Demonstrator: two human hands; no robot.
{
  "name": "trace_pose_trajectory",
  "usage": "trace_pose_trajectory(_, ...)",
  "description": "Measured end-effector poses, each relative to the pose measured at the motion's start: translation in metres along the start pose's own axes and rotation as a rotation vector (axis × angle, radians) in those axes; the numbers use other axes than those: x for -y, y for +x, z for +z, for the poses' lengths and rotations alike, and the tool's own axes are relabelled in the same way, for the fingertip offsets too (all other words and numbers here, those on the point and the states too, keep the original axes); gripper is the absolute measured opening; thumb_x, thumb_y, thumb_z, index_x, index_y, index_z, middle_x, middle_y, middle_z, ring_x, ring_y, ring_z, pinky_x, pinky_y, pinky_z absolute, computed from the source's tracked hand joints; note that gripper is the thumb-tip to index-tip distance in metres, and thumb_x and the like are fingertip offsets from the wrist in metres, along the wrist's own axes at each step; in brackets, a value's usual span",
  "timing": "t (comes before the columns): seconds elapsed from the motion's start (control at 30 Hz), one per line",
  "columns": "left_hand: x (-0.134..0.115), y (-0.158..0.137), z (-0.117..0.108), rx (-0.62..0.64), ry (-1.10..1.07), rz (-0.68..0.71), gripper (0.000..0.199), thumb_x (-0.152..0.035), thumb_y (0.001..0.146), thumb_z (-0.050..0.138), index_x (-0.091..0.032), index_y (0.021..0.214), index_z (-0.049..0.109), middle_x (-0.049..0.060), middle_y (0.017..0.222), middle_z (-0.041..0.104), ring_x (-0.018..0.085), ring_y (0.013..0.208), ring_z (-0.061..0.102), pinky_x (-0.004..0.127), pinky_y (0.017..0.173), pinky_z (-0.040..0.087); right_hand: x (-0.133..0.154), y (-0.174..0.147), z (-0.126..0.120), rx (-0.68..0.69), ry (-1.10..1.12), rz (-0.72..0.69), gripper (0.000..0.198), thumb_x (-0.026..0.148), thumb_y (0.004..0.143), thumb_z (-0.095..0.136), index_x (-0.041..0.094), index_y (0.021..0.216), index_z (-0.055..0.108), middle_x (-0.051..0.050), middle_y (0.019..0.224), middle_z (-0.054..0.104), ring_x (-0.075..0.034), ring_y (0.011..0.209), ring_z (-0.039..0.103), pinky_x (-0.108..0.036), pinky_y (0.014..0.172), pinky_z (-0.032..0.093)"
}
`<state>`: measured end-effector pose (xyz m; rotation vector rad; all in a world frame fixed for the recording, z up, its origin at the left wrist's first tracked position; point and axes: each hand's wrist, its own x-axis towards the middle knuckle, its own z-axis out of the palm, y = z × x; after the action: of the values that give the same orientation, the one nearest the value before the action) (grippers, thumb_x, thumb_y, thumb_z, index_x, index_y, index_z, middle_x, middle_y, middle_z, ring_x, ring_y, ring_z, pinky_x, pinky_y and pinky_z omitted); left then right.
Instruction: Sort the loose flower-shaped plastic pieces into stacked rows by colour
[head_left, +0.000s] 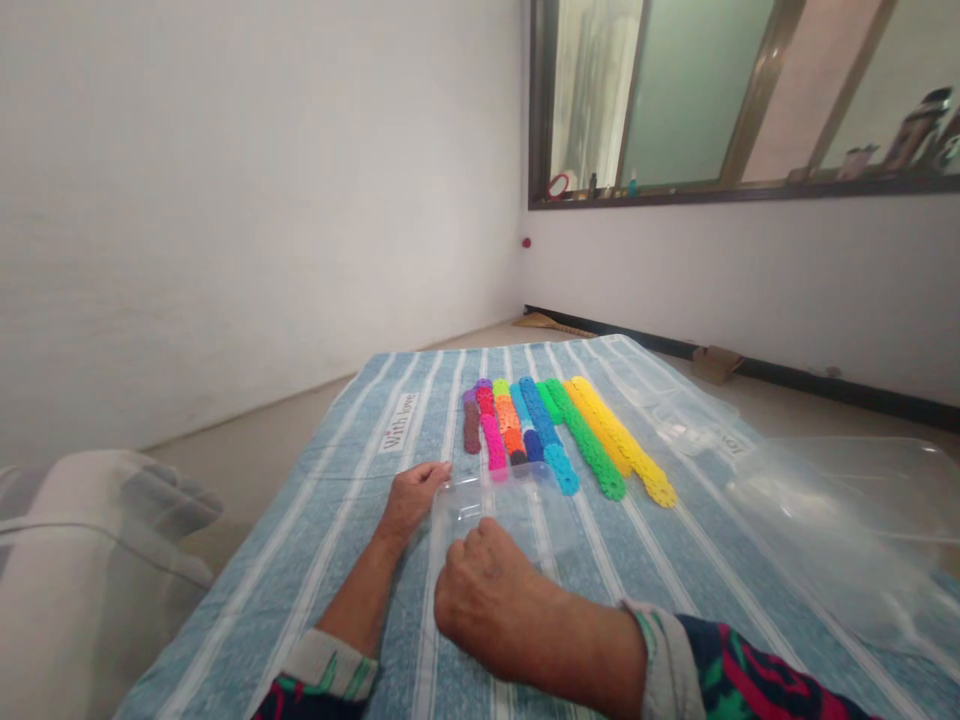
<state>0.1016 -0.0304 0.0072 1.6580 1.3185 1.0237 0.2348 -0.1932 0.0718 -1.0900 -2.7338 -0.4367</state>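
Observation:
A shallow clear plastic container (551,515) with rounded corners lies on the striped cloth in front of me. At its far left corner is my left hand (414,497), the fingers drawn together and touching the rim. My right hand (491,590) is curled into a fist over the container's near left part. Its fingertips are hidden, so what it holds, if anything, does not show. Just beyond the container, plastic flower-edged discs lie in overlapping rows by colour: brown (471,428), pink (492,445), orange (508,412), blue (540,412), green (589,440) and yellow (611,430).
More clear plastic containers (900,490) stand along the table's right side. The blue and white striped tablecloth (315,560) is printed with words. A cloth-covered object (90,560) is at the left, and a cardboard piece (716,364) lies on the floor by the wall.

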Motion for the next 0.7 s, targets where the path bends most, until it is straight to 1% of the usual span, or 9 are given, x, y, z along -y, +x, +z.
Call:
trace_pose_trajectory(0.1, 0.000, 0.000, -0.002, -0.012, -0.133, -0.045, 0.050, -0.061, 0.066, 0.066, -0.012, 0.073, 0.071, 0.006, 0.072, 0.070, 0.019, 0.070, 0.062, 0.028, 0.066, 0.048, 0.008, 0.015, 0.014, 0.010, 0.000, 0.027, 0.009, 0.012, 0.080, 0.059, 0.013, 0.071, 0.063, -0.010, 0.066, 0.062, -0.023, 0.065, 0.057, -0.040, 0.064, 0.045)
trace_pose_trajectory(0.2, 0.002, 0.000, -0.004, -0.022, -0.235, -0.084, 0.056, -0.065, 0.061, 0.069, -0.011, 0.075, 0.070, 0.009, 0.077, 0.071, 0.019, 0.069, 0.063, 0.029, 0.065, 0.049, 0.012, 0.024, 0.021, 0.039, 0.018, 0.052, 0.007, 0.010, 0.079, 0.059, 0.012, 0.073, 0.063, -0.011, 0.067, 0.063, -0.022, 0.064, 0.057, -0.038, 0.063, 0.044)
trace_pose_trajectory(0.33, 0.003, 0.000, -0.007, 0.001, -0.321, -0.115, 0.053, -0.064, 0.063, 0.069, -0.011, 0.074, 0.069, 0.009, 0.078, 0.071, 0.018, 0.068, 0.063, 0.029, 0.065, 0.050, 0.013, 0.029, 0.023, 0.084, 0.047, 0.060, 0.005, 0.007, 0.075, 0.061, 0.012, 0.073, 0.063, -0.012, 0.070, 0.064, -0.020, 0.063, 0.055, -0.034, 0.058, 0.043)
trace_pose_trajectory(0.5, 0.005, 0.000, -0.009, 0.049, -0.309, -0.095, 0.046, -0.058, 0.068, 0.067, -0.012, 0.074, 0.068, 0.009, 0.079, 0.071, 0.018, 0.069, 0.064, 0.029, 0.067, 0.051, 0.015, 0.032, 0.029, 0.015, 0.051, 0.045, 0.006, 0.007, 0.077, 0.058, 0.011, 0.077, 0.062, -0.011, 0.071, 0.064, -0.020, 0.063, 0.056, -0.035, 0.058, 0.043)
trace_pose_trajectory(0.7, 0.009, 0.000, -0.010, 0.076, -0.286, -0.103, 0.044, -0.055, 0.069, 0.066, -0.012, 0.076, 0.069, 0.009, 0.080, 0.071, 0.018, 0.067, 0.064, 0.029, 0.064, 0.051, 0.017, 0.034, 0.034, -0.037, 0.066, 0.055, 0.007, 0.005, 0.076, 0.057, 0.011, 0.078, 0.060, -0.010, 0.071, 0.063, -0.021, 0.062, 0.056, -0.036, 0.059, 0.045)
